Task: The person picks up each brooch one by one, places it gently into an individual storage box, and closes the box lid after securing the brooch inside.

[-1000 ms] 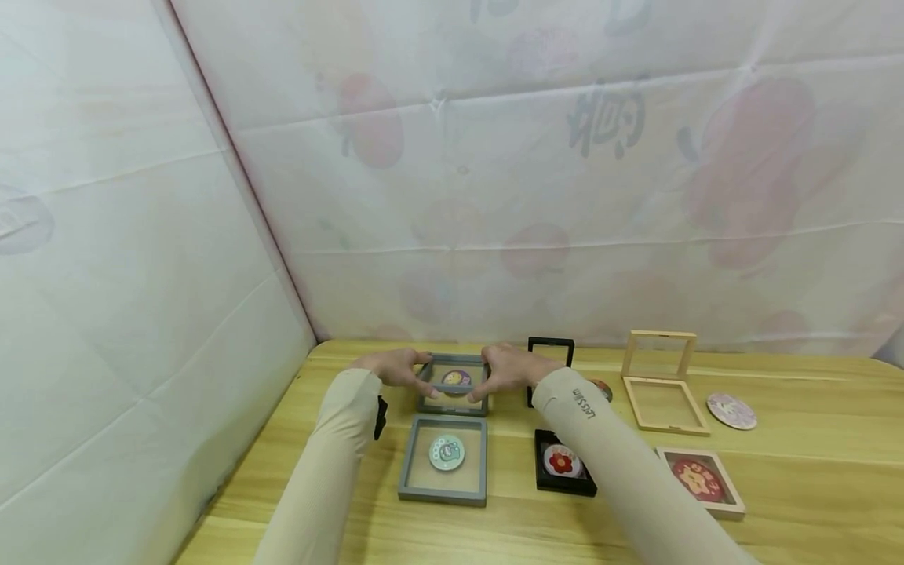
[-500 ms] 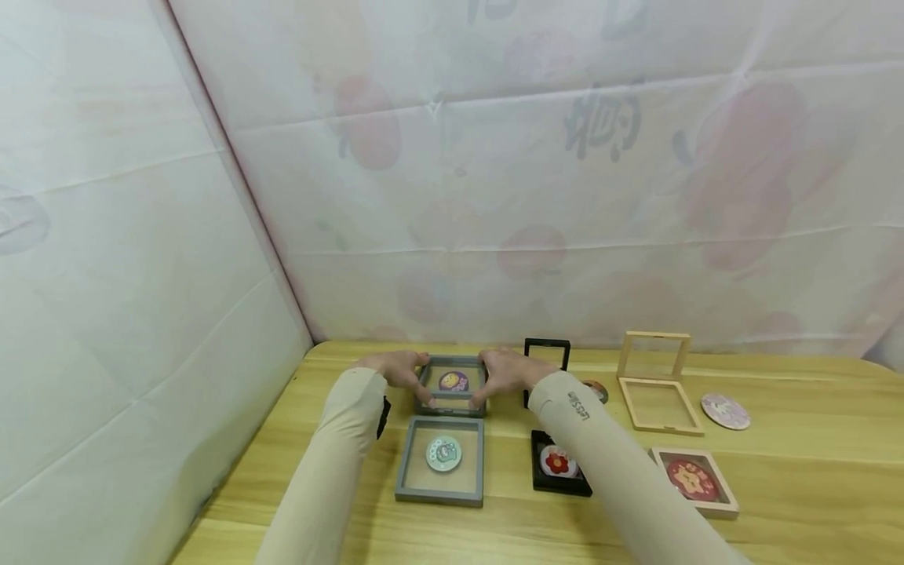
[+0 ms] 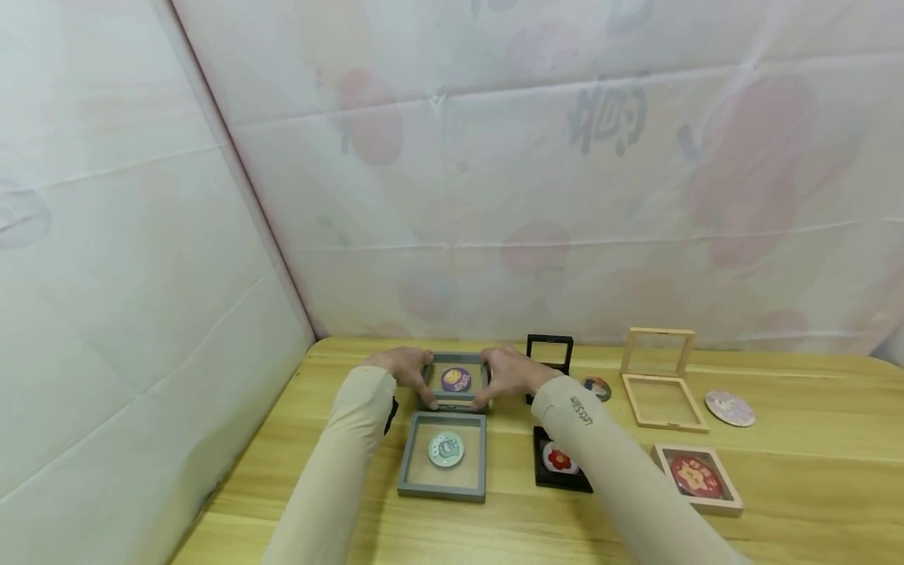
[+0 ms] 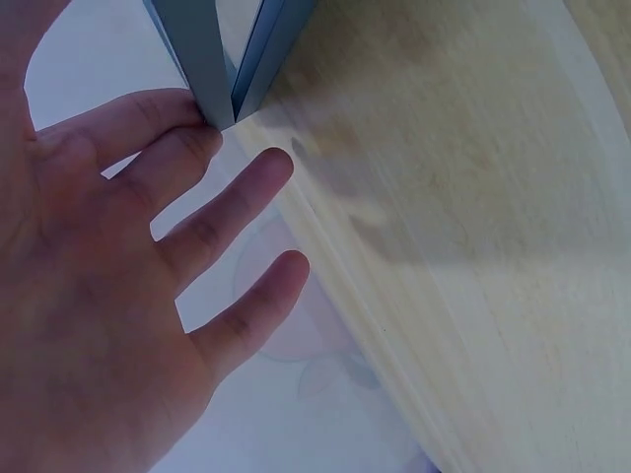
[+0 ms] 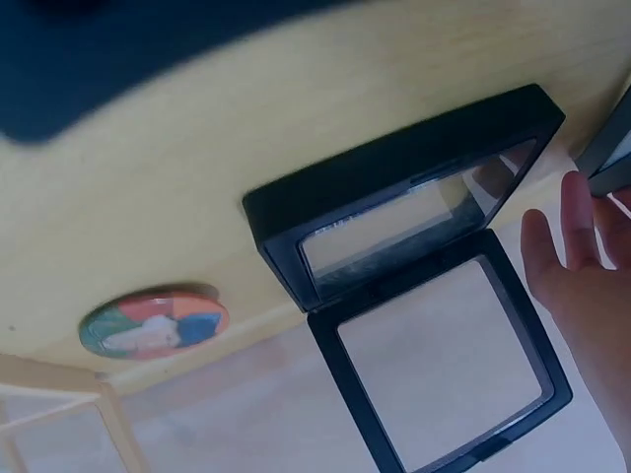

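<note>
My left hand (image 3: 406, 369) and right hand (image 3: 510, 372) grip opposite sides of a grey hinged display frame (image 3: 455, 357) at the table's back. Thumbs are at its near edge, fingers toward the far corners. A purple round badge (image 3: 455, 380) shows through its clear film. The lid leans low over the base, a narrow gap between them. In the left wrist view, a fingertip of the left hand (image 4: 108, 256) touches the frame's hinge corner (image 4: 202, 59), other fingers spread. The right wrist view shows the right hand (image 5: 592, 296) at the frame's edge (image 5: 611, 143), fingertips partly cut off.
Just in front lies another grey frame (image 3: 441, 493) with a mint badge. To the right are an open black frame (image 5: 394, 163), a black frame (image 3: 561, 482) with a flower badge, an open wooden frame (image 3: 664, 428), a pale wooden frame (image 3: 720, 506) and loose badges (image 3: 730, 409).
The grey frame's lid has come down closer to its base, its near edge moving toward me with both hands. The other frames and badges stay where they were.
</note>
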{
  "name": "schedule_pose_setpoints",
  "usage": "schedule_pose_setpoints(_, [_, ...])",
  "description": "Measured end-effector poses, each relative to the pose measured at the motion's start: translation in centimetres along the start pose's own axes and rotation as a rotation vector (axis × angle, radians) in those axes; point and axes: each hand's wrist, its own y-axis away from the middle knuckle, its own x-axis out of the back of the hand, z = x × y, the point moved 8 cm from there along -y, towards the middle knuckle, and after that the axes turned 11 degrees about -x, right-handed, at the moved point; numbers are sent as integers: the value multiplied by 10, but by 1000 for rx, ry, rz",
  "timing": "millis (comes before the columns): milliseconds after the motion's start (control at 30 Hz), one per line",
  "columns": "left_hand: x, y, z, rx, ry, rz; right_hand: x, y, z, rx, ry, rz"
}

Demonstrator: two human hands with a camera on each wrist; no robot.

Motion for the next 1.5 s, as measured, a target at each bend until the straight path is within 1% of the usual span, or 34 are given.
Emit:
schedule_pose_setpoints(67, [0,0,0,9,-18,0,0,0,-1,3,-6,2])
schedule_pose_setpoints(167, [-1,1,1,20,-22,2,-1,2,-1,-16,-15,-3])
schedule_pose_setpoints(300, [0,2,4,28,-21,10,0,4,-1,-39,1,-3])
schedule_pose_setpoints(400, [0,3,5,34,-27,23,0,5,-2,-37,24,5])
schedule_pose_setpoints(467, [1,4,6,31,-35,33,1,5,-3,-34,48,15])
schedule_pose_setpoints(700, [3,6,9,5,-52,62,2,7,-11,15,209,57])
schedule_pose_setpoints(833, [2,7,10,11,-72,65,2,9,-13,16,224,54])
schedule_pose_setpoints(1067, [3,6,17,-11,-169,78,0,11,-13,1,267,42])
schedule_pose_setpoints(1333, [1,6,16,-22,-166,102,-3,10,-13,-5,260,32])
schedule_pose_setpoints(1500, [1,6,15,-8,-157,103,-3,9,-12,-3,273,39])
